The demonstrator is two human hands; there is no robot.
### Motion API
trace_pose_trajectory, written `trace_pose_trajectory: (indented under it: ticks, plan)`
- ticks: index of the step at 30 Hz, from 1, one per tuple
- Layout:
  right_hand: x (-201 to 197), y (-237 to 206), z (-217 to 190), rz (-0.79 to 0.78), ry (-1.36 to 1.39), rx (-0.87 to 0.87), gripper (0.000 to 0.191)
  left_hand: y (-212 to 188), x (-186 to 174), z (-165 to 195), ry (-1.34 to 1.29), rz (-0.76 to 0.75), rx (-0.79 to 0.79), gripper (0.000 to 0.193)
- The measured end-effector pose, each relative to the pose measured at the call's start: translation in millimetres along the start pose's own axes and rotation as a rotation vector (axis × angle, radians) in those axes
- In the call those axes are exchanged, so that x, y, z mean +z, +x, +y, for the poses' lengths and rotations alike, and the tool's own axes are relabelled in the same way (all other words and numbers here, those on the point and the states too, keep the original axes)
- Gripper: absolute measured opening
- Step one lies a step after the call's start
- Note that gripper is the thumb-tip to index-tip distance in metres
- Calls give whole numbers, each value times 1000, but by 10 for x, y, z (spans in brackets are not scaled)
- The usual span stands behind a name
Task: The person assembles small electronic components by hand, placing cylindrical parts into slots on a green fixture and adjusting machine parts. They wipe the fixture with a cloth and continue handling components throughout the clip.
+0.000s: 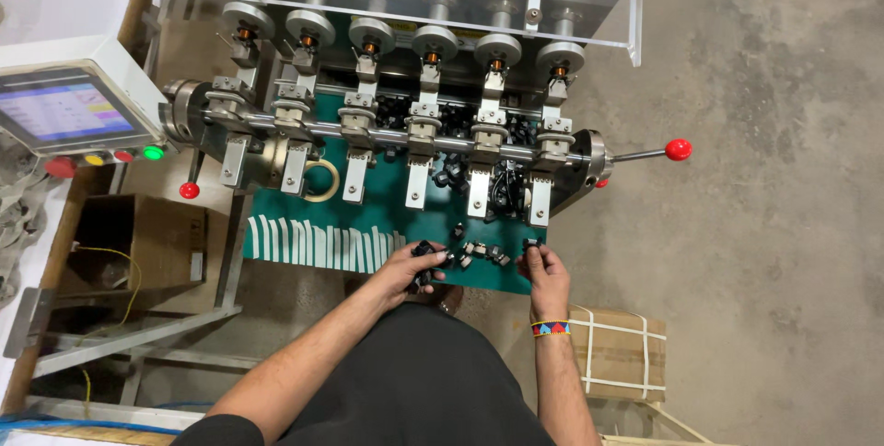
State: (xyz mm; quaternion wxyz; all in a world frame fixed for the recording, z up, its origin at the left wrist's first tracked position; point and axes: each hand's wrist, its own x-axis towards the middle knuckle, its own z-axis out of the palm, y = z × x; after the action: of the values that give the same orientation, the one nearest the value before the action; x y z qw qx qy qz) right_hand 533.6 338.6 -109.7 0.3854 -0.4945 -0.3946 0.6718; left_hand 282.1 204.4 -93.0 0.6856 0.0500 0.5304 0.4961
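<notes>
Head view, looking straight down on a multi-spindle winding machine (405, 124) and the green mat (368, 216) on the counter in front of it. Left hand (412, 266) curled over a clump of small black bobbins (426, 251) at the mat's front edge, fingers closed around them, probably gathered as a stock for loading. Right hand (545, 269) pinching a single black bobbin (531, 244) between thumb and fingertips, raised just off the mat's right front corner and below the rightmost metal holder (540, 199), seemingly turned for inspection or alignment. Between both hands, a loose scatter of more bobbins (483, 253) lying on the mat, within easy reach of either side. Small, dark, blocky parts, glossy black plastic with pale metallic specks that may be pins; finer detail too small to tell. Further back, another heap of the same black parts (451, 119) beneath the row of six spindles, likely kept near the stations served. Strips of white tape (318, 243) lined along the mat's front left edge, ready for peeling, with a tape roll (320, 179) behind them. Touchscreen panel (60, 110) with coloured buttons off to the left, red-knobbed lever (679, 149) jutting right, strapped cardboard box (617, 354) on the floor by the right forearm.
</notes>
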Motion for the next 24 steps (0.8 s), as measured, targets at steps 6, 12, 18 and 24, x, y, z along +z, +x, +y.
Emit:
trace_pose_trajectory:
  ticks: [6, 12, 18, 24]
  plan:
    - [-40, 140, -113, -73, 18, 24, 29, -34, 79, 1, -23, 4, -19, 34]
    - [-37, 217, -157, -125, 45, 87, 30, -94, 158, 84, -44, -31, -31, 38]
    - [-50, 248, -78, -105, 6, 30, 36, -96, 222, 103, -98, -106, -12, 33]
    - [116, 153, -445, -99, -185, 111, 39, 23, 267, -2, -63, -122, 3, 23]
